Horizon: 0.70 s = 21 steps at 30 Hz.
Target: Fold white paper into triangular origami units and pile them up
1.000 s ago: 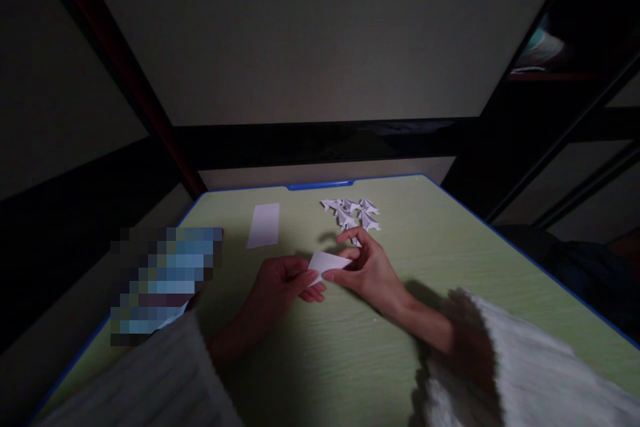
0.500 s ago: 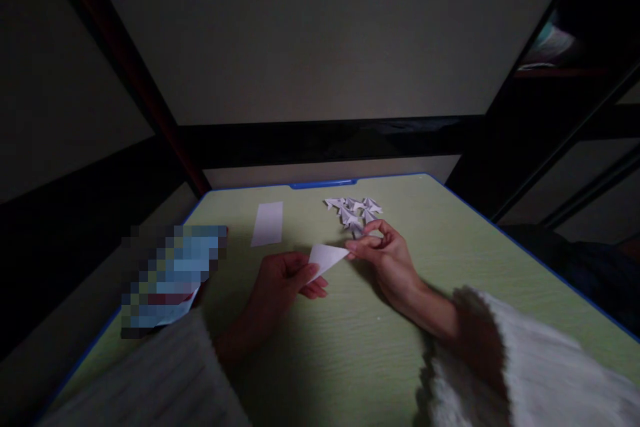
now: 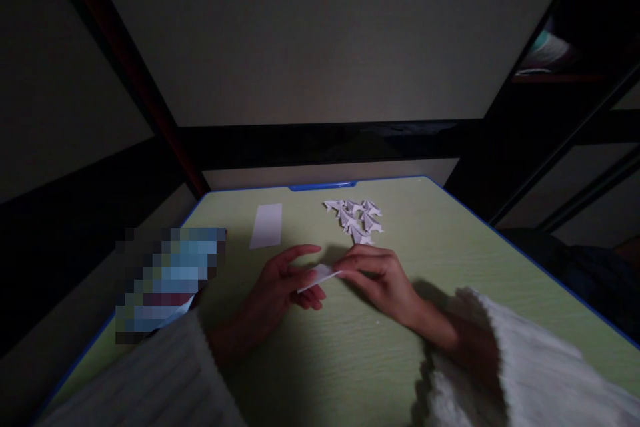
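Note:
A small folded piece of white paper (image 3: 320, 275) is held between my two hands, tilted so that it shows nearly edge-on. My left hand (image 3: 280, 283) pinches its left side with the thumb on top and fingers below, while the index finger stretches out above it. On the other side, my right hand (image 3: 377, 270) grips the paper's right tip between thumb and fingers. Just beyond my right hand lies a cluster of several folded white paper figures (image 3: 350, 215). Further left, a flat white paper sheet (image 3: 267, 225) rests on the table.
The light green table (image 3: 320, 360) has a blue rim and a blue handle (image 3: 323, 185) at its far edge. A blurred, pixelated bluish object (image 3: 175, 280) lies at the left edge. Behind the table stands a pale panel (image 3: 320, 40) with a dark band.
The paper has turned from showing its triangular face to nearly edge-on. My right hand has moved slightly nearer and lower, uncovering the nearest folded figure. My left index finger has lifted.

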Each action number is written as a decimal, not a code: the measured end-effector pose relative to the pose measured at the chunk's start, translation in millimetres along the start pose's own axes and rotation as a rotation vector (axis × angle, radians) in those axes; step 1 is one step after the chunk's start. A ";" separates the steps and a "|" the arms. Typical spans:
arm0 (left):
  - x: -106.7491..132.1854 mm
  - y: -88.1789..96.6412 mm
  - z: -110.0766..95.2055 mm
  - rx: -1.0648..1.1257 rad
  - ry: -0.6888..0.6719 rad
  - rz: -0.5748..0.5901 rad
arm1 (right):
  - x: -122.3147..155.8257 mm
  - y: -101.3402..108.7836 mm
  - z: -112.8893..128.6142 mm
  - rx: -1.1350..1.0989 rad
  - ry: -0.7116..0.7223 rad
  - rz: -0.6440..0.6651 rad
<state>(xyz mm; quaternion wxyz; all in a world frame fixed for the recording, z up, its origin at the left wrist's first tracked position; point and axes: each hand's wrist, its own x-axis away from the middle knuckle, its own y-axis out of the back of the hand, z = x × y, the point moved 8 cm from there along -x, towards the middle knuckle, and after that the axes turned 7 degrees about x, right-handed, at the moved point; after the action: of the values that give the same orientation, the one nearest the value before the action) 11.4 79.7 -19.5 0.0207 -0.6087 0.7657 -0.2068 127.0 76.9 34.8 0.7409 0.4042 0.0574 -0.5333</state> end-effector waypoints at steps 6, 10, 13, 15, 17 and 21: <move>0.1 5.5 -15.4 -0.174 -0.202 -0.062 | 0.5 -1.6 -29.7 -0.172 -0.361 -0.036; 0.4 9.7 -18.6 -0.308 -0.239 -0.138 | 4.6 -11.6 -39.9 -0.370 -0.540 -0.027; 0.0 11.5 -19.6 -0.336 -0.219 -0.181 | 5.7 -13.3 -42.1 -0.426 -0.596 -0.039; -0.5 11.0 -20.0 -0.322 -0.205 -0.177 | 5.8 -14.0 -42.8 -0.455 -0.618 -0.038; -0.8 10.2 -20.1 -0.286 -0.200 -0.154 | 5.1 -15.1 -42.7 -0.483 -0.617 -0.025; -1.4 10.5 -16.9 -0.204 -0.173 -0.110 | 4.3 -16.8 -44.0 -0.504 -0.598 -0.007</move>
<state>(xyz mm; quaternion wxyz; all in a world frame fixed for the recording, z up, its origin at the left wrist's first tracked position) -2.7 87.8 -8.0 0.0132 -0.6642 0.7436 -0.0753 130.0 101.0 -5.8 0.7993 0.0361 -0.0306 -0.5991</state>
